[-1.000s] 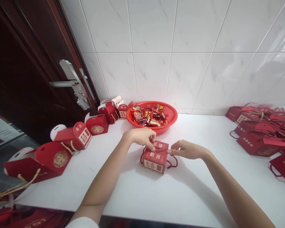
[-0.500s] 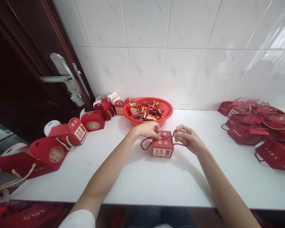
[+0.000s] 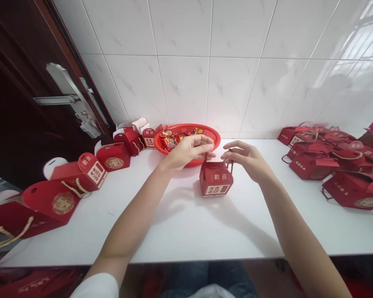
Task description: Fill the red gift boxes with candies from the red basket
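Observation:
A small red gift box (image 3: 216, 179) with gold-white lettering stands on the white table in front of me, its lid flaps folded shut. Its dark red cord handles rise on both sides. My left hand (image 3: 191, 152) is above the box's left side, fingers closed on the left cord, partly hidden behind the fingers. At the right, my right hand (image 3: 247, 160) pinches the other cord (image 3: 231, 165) between thumb and fingers. Just behind the left hand sits a red plastic basket (image 3: 216, 138) of wrapped sweets (image 3: 170, 140).
Several open red boxes (image 3: 113, 157) line the left side, beside a dark door (image 3: 15, 62). More red boxes (image 3: 313, 165), closed, are grouped on the right. A tiled wall (image 3: 183, 91) borders the table (image 3: 211, 231) at the back.
Both hands have lifted from the box top, drawing the cords upward. The box's cord loops, lying out sideways before, now stand up. The view has shifted slightly.

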A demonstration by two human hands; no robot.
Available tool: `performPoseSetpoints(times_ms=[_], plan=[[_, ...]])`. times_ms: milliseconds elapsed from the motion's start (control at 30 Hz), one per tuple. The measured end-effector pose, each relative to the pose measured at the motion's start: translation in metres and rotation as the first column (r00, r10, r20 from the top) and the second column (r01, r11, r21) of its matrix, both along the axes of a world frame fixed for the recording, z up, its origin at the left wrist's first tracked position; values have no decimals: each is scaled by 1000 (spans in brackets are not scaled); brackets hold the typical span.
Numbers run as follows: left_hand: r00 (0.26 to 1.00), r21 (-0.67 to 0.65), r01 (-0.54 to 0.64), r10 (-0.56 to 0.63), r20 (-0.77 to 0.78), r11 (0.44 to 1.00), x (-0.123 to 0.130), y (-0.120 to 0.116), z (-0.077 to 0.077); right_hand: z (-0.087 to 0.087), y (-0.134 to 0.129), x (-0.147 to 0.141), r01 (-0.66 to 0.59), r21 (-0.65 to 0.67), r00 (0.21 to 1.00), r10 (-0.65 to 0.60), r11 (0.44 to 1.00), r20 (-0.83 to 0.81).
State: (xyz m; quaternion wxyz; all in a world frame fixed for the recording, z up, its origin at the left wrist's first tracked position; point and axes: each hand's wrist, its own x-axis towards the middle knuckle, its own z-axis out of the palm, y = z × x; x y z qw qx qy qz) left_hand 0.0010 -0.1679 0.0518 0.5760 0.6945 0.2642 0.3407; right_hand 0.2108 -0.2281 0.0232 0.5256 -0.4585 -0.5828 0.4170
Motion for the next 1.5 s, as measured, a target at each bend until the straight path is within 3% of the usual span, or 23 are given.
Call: performPoseSetpoints(times_ms=[133,267,467,600,700,800,967,1200,1300,1400,1500], plan=[[986,-61,89,-79,144,994,-4,-8,7,21,1,-14,10,8,990,-11,1000,139],[980,-37,148,-141,138,988,-2,-21,12,31,0,-28,51,54,967,-63,997,249],[983,17,149,-150,106,989,1,-31,10,24,1,-37,86,119,912,-126,989,389],[979,115,183,-192,70,976,5,-37,7,19,-2,-44,144,236,874,-235,961,426],[972,187,227,-234,17,956,8,-41,5,15,-5,-47,206,280,867,-308,937,392],[974,188,228,-226,-32,955,7,-41,3,11,-7,-42,242,253,908,-310,937,280],[985,168,120,-96,-145,979,-1,-33,3,12,-17,-3,376,246,894,-419,893,156],[984,235,21,21,-175,972,-16,-26,17,12,-58,94,598,283,729,-656,750,197],[983,259,-18,65,-172,966,-23,-24,21,5,-72,138,686,293,609,-746,666,270],[979,269,-44,95,-180,962,-27,-24,24,1,-81,177,783,307,381,-806,542,453],[976,273,-53,107,-188,961,-30,-25,26,3,-86,204,816,346,246,-820,463,516]])
